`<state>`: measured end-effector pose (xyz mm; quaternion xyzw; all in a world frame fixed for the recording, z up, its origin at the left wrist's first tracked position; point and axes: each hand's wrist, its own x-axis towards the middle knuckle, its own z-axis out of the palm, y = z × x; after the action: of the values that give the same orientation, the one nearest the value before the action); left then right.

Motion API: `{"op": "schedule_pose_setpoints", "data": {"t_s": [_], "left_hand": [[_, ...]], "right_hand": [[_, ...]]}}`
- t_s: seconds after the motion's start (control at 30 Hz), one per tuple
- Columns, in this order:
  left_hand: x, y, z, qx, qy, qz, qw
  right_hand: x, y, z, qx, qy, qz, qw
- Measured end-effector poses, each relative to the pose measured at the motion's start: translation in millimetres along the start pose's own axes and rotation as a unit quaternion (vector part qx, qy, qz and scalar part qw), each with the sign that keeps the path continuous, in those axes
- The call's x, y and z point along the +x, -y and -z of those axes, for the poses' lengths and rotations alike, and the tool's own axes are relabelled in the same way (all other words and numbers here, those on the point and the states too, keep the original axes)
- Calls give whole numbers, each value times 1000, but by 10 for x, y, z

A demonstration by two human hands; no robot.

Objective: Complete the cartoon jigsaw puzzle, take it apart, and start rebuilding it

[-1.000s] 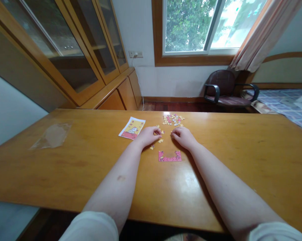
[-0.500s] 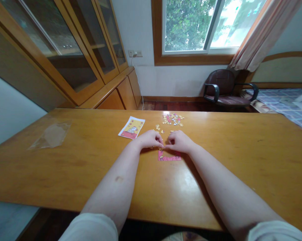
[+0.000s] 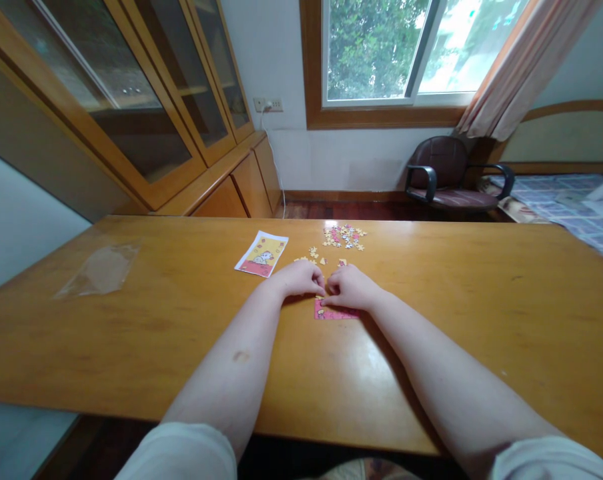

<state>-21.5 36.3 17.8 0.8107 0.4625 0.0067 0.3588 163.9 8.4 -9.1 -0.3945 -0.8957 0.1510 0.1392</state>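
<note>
A partly joined jigsaw puzzle (image 3: 337, 314), pink along its near edge, lies flat on the table. At its upper left corner my left hand (image 3: 302, 279) has its fingers curled and pinched at a small yellow-edged puzzle piece, mostly hidden by the fingertips. My right hand (image 3: 350, 288) rests over the puzzle's upper side, covering part of it. Its thumb reaches left onto the puzzle, apart from the bent fingers, with nothing visible between them. Several loose puzzle pieces (image 3: 313, 253) lie just beyond both hands.
Farther back is a heap of yellow, pink and white pieces (image 3: 344, 237). A picture card (image 3: 262, 255) lies left of my left hand. A clear plastic bag (image 3: 101, 270) is on the table (image 3: 191, 333) at far left. An armchair (image 3: 444, 173) stands beyond the table.
My right hand has shifted slightly toward me, its thumb moving from beside my left fingertips down onto the puzzle. My left hand has stayed nearly in place.
</note>
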Motion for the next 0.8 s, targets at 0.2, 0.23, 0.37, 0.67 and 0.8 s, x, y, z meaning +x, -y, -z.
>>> {"op": "schedule_pose_setpoints", "data": {"t_s": [0.2,0.23,0.37,0.67,0.8], "left_hand": [[1,9,2,29,-12,-21,999],[0,10,3,28,-13,-20,999],[-9,0,12,39,-16,-16,999],[-17,-13,-6,65,-28,-31,997],[-23,25,45,58,-132,13,989]], "right_hand": [[3,7,-12,5,5,-1,1000],[2,10,-8,8,4,-2,1000],[0,25,9,20,5,-12,1000],[1,12,-2,22,3,-5,1000],[-6,-35,4,49,-7,-1,999]]}}
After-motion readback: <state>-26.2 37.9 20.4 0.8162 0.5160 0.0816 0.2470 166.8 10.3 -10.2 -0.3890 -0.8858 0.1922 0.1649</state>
